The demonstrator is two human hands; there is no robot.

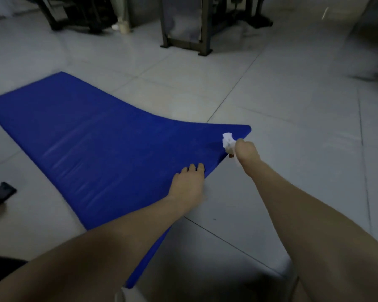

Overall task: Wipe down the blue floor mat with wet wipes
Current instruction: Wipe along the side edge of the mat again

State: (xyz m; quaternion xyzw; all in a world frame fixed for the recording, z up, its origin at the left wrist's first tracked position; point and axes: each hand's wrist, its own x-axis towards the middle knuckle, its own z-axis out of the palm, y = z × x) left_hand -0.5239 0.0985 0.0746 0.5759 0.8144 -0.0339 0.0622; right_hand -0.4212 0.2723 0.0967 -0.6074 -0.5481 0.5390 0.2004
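The blue floor mat (92, 136) lies on the tiled floor, stretching from the far left to the near middle. Its right edge is lifted off the floor. My left hand (189, 185) grips that raised edge, fingers curled over the top. My right hand (246, 151) holds a crumpled white wet wipe (228, 141) against the mat near its far right corner. The wipe sticks out past my fingers.
Dark metal furniture legs (183, 43) stand on the floor behind the mat. A dark flat object (0, 192) lies at the left edge. Pale floor tiles (303, 127) spread to the right of the mat.
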